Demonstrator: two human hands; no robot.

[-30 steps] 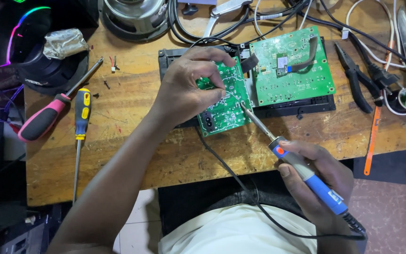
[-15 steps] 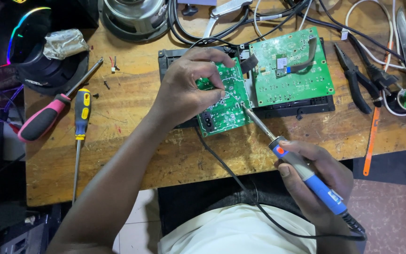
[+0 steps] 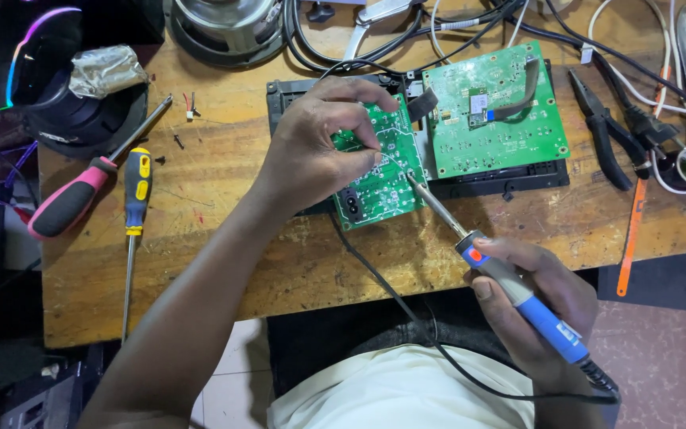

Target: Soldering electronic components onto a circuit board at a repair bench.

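The small green circuit board [image 3: 379, 171] lies tilted on a black housing [image 3: 295, 95] at the middle of the wooden desk [image 3: 224, 238], beside a larger green board [image 3: 494, 119]. Little has changed over the last second: the left hand [image 3: 319, 155] stays pinched on the small board's edge, feeding a thin wire, and the right hand [image 3: 537, 306] keeps its closed grip on the blue-handled soldering iron [image 3: 510, 286], tip still at the same joint. 2 screwdrivers [image 3: 132, 206] lie untouched to the left, pliers [image 3: 609, 131] to the right.
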